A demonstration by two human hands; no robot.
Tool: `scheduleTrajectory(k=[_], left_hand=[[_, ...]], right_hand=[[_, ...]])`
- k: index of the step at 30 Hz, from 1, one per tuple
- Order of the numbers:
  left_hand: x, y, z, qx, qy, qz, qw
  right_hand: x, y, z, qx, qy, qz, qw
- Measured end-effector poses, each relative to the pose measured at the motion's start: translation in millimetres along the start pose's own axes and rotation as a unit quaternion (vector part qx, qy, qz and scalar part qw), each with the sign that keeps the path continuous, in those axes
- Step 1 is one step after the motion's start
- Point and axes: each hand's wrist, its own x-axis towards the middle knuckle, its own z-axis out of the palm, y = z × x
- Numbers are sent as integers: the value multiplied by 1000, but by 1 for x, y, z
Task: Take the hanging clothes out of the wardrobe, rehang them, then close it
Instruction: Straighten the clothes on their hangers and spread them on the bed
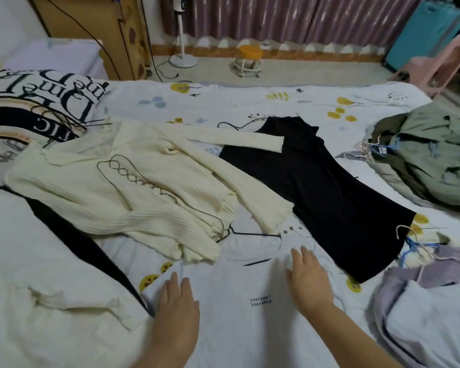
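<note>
My white T-shirt (239, 309) with small black lettering, flat on the bed (250, 102) on one black wire hanger (252, 236), my left grip (177, 301) and right grip (310, 280) both flat-fingered pressing it, holding nothing, one cream ribbed sweater (112, 181), one black dress (324, 192) beyond

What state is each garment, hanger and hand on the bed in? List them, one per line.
White T-shirt: flat, black hanger in its neck.
Cream sweater: spread, sleeve over black dress.
Black dress: laid flat.
Green jacket: heaped.
Left hand: open, on T-shirt.
Right hand: open, on T-shirt.
</note>
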Motion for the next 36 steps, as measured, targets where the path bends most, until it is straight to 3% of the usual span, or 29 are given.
scheduleTrajectory(k=[3,9,16,22,25,30,36], left_hand=[[34,-4,20,-1,65,-58,996],[76,-22,41,-37,43,-42,997],[57,-9,24,-32,39,-88,995],[24,2,-6,-139,36,-73,987],[6,12,-42,-163,24,-69,984],[-38,26,-111,-190,20,-3,982],[-92,28,-192,-234,-57,92,966]], right_hand=[[40,5,10,-3,20,15,1000],[83,10,28,-17,-18,-4,1000],[63,15,29,-35,38,-3,999],[0,34,15,59,148,-23,987],[-30,43,-10,94,250,-26,963],[-73,51,-69,110,327,-22,938],[-139,55,-148,113,390,-5,914]])
